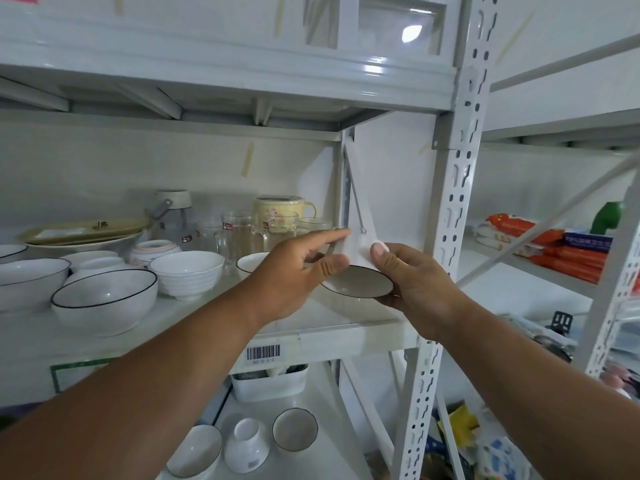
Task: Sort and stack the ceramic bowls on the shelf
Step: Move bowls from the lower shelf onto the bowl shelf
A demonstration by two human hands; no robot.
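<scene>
Both hands hold one small black-rimmed bowl (358, 281) just above the right end of the white shelf (346, 329). My left hand (298, 271) grips its left rim with thumb on top; my right hand (410, 277) cups its right side and underside. Behind my left hand another small black-rimmed bowl (250, 263) stands on the shelf. To the left sit a stack of ribbed white bowls (187, 271), a large black-rimmed bowl (105, 301) and another large bowl (27, 282). On the lower shelf are three more bowls: one white (195, 452), one upturned (246, 446), one black-rimmed (295, 429).
Glass mugs (242, 233) and a yellow lidded cup (280, 211) stand at the back of the shelf, plates (83, 232) at the back left. A perforated steel upright (450, 237) is just right of my hands. Packets (568, 252) lie on the neighbouring shelf.
</scene>
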